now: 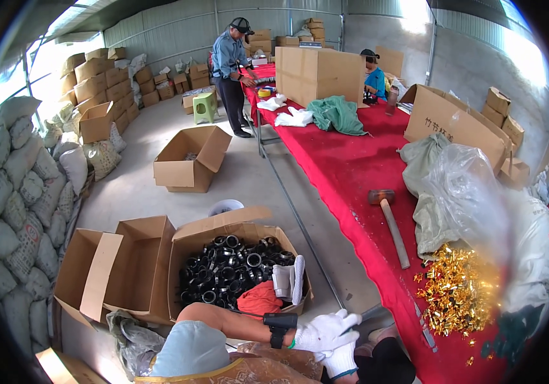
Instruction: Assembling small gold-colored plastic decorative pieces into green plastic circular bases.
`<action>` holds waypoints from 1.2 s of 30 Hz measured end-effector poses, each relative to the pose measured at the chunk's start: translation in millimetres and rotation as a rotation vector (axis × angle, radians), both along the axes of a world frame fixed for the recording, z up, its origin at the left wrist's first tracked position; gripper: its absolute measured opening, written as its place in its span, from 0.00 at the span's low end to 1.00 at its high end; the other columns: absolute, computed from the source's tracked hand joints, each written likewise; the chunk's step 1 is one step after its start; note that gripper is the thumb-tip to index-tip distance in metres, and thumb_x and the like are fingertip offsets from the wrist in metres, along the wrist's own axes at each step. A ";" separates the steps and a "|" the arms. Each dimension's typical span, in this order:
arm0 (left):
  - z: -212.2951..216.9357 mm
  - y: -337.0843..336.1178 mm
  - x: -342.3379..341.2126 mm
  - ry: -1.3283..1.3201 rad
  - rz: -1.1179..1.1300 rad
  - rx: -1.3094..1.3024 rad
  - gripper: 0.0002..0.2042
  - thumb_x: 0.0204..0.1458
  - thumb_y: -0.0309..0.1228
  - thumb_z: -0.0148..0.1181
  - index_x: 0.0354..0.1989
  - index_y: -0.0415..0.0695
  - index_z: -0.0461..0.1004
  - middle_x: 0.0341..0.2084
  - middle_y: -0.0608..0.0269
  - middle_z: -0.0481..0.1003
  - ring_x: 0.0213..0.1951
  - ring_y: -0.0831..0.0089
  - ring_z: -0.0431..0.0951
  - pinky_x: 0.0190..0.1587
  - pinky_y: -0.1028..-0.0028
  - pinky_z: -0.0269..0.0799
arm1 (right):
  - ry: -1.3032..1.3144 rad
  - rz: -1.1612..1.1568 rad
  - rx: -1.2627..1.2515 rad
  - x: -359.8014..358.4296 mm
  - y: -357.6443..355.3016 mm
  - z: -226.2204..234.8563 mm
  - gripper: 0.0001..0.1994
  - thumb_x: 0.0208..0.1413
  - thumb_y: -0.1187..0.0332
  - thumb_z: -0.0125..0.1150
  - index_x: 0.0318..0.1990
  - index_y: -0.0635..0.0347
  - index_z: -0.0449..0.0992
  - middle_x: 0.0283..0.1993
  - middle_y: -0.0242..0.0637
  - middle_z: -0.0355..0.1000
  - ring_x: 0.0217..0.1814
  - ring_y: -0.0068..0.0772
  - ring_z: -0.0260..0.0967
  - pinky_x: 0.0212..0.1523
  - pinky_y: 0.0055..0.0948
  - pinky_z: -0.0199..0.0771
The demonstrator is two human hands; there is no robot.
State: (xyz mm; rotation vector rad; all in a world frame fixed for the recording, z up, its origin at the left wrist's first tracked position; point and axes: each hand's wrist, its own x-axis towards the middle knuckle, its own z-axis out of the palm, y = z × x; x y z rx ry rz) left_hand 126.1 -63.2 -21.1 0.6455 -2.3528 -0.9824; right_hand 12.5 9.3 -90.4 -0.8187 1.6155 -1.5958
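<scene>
Both of my hands wear white knit gloves and meet low in the picture, right of the carton. My left hand [327, 331] lies over the other, its fingers partly stretched and apart; a black device is strapped at its wrist. My right hand [340, 360] is below and touching it, with a green-edged cuff; its fingers are mostly hidden. Beside my left forearm stands an open carton [176, 272] full of black ring-shaped parts [228, 272]. On those parts lie a red cloth [258, 298] and a grey-white glove [289, 280].
A red-covered table [367, 240] runs along the right, bearing a mallet [389, 227], a heap of gold metal pieces [457, 291] and plastic sacks. Open cartons [191, 157] stand on the floor. Stacked sacks [12, 198] line the left. Two people [228, 61] are at the far table.
</scene>
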 end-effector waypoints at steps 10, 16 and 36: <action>-20.9 -18.7 13.3 0.156 -0.031 1.474 0.22 0.69 0.55 0.47 0.44 0.47 0.73 0.23 0.64 0.71 0.18 0.73 0.71 0.17 0.76 0.66 | 0.943 0.160 -0.018 -4.1 13.6 81.2 0.12 0.62 0.61 0.57 0.38 0.62 0.72 0.37 0.49 0.71 0.38 0.61 0.71 0.40 0.55 0.69; 10.3 -9.7 19.4 -0.049 0.054 1.722 0.28 0.63 0.66 0.48 0.26 0.55 0.73 0.14 0.72 0.69 0.10 0.80 0.65 0.11 0.79 0.53 | 1.242 0.380 -0.033 -18.6 13.0 67.7 0.18 0.58 0.54 0.64 0.25 0.56 0.70 0.24 0.43 0.68 0.25 0.54 0.70 0.28 0.52 0.66; -18.6 -26.0 18.3 0.021 0.037 1.330 0.24 0.70 0.58 0.42 0.44 0.50 0.74 0.20 0.64 0.74 0.14 0.71 0.70 0.16 0.75 0.66 | 0.894 0.271 -0.109 -2.5 15.2 79.4 0.15 0.63 0.59 0.60 0.47 0.63 0.73 0.36 0.50 0.74 0.35 0.56 0.75 0.38 0.51 0.73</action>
